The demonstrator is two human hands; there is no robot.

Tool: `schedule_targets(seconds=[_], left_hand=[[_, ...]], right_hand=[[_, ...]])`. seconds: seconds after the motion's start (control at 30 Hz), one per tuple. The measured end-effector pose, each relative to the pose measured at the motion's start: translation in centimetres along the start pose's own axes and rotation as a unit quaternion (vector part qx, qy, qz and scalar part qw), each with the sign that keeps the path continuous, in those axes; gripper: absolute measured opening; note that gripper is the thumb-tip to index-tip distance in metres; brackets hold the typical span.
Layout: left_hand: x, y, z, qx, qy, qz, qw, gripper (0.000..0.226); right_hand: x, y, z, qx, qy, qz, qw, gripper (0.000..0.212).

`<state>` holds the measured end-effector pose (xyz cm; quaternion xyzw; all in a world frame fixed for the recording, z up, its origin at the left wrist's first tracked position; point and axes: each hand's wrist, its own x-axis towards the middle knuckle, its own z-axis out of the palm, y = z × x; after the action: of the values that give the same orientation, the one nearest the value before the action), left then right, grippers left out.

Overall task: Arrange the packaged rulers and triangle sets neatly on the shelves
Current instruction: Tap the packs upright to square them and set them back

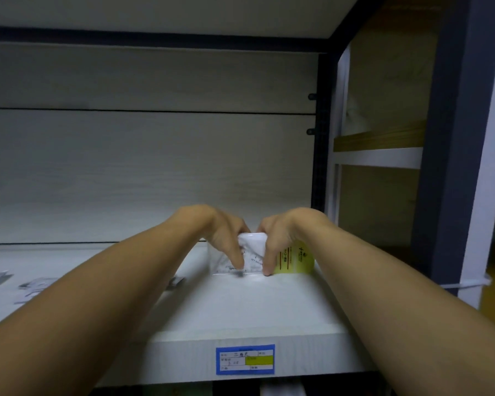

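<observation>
A stack of clear packaged triangle sets (pixel 253 252) with a yellow-green label card (pixel 296 260) stands on edge on the white shelf (pixel 240 304), near its right end. My left hand (pixel 220 235) grips the pack's left side with fingers down its front. My right hand (pixel 283 238) holds the top and front, covering part of the yellow label. Both thumbs are hidden behind the pack.
More clear packages (pixel 35 284) lie flat on the shelf at the left, partly behind my left forearm. A blue-bordered price label (pixel 245 359) is stuck on the shelf's front edge. A dark upright post (pixel 322 132) bounds the shelf on the right, with a wooden shelf unit (pixel 380 138) beyond.
</observation>
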<state>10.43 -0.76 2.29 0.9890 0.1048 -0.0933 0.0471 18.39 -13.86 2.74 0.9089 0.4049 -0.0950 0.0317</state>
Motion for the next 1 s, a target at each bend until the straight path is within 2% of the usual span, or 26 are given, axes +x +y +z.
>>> schedule_targets(seconds=[0.13, 0.23, 0.37, 0.43, 0.5, 0.53, 0.57, 0.6, 0.63, 0.67, 0.7, 0.77, 0.83, 0.87, 0.9, 1.0], left_hand=[[0.1, 0.4, 0.3, 0.016, -0.009, -0.01, 1.0, 0.049], [-0.2, 0.7, -0.1, 0.008, 0.017, -0.005, 1.0, 0.055], [0.0, 1.0, 0.3, 0.009, 0.076, 0.019, 0.997, 0.036], [0.1, 0.4, 0.3, -0.02, 0.107, 0.029, 0.994, 0.029], [-0.1, -0.7, 0.3, -0.072, 0.163, 0.016, 0.984, 0.03], [-0.3, -1.4, 0.5, -0.137, 0.202, 0.004, 0.97, 0.031], [-0.4, -2.0, 0.9, -0.233, 0.238, 0.003, 0.943, 0.031], [-0.6, -2.4, 1.5, -0.342, 0.267, 0.014, 0.901, 0.029], [-0.6, -2.5, 2.1, -0.432, 0.287, 0.032, 0.854, 0.028], [-0.7, -2.3, 2.6, -0.496, 0.301, 0.05, 0.813, 0.028], [-0.7, -1.9, 3.0, -0.539, 0.309, 0.068, 0.781, 0.029], [-0.2, -0.9, 3.6, -0.58, 0.316, 0.102, 0.743, 0.034], [-0.1, 0.1, 4.0, -0.596, 0.317, 0.123, 0.728, 0.038], [-0.1, 0.3, 4.2, -0.599, 0.319, 0.127, 0.723, 0.038], [-0.1, 0.3, 4.5, -0.595, 0.321, 0.131, 0.725, 0.037], [0.1, -0.2, 5.4, -0.575, 0.303, 0.148, 0.746, 0.037]], right_hand=[[-0.1, -0.1, 0.5, 0.01, 0.004, 0.001, 1.0, 0.078], [-0.2, 0.1, 0.5, 0.024, 0.025, 0.003, 0.999, 0.082], [-0.5, 0.0, 0.0, -0.006, 0.05, -0.002, 0.999, 0.078], [-1.1, -0.4, -0.6, -0.037, 0.104, -0.008, 0.994, 0.071], [-1.4, -0.3, -1.1, -0.083, 0.235, -0.005, 0.969, 0.087], [-1.5, -0.1, -1.2, -0.073, 0.307, -0.002, 0.949, 0.103], [-1.5, 0.1, -1.2, -0.01, 0.375, -0.003, 0.927, 0.118], [-1.5, 0.4, -1.1, 0.103, 0.417, -0.005, 0.903, 0.126], [-1.9, 0.5, -0.8, 0.245, 0.42, -0.007, 0.874, 0.13], [-1.9, 0.4, -0.4, 0.393, 0.383, -0.011, 0.836, 0.128], [-1.9, 0.0, 0.2, 0.51, 0.326, -0.022, 0.796, 0.123], [-1.7, -0.6, 1.5, 0.634, 0.226, -0.053, 0.737, 0.098], [-1.3, -0.9, 2.7, 0.676, 0.193, -0.082, 0.707, 0.05], [-1.2, -1.0, 3.0, 0.685, 0.188, -0.098, 0.697, 0.03], [-1.1, -1.1, 3.3, 0.684, 0.188, -0.107, 0.697, 0.022], [-0.8, -1.2, 3.6, 0.658, 0.187, -0.119, 0.72, 0.024]])
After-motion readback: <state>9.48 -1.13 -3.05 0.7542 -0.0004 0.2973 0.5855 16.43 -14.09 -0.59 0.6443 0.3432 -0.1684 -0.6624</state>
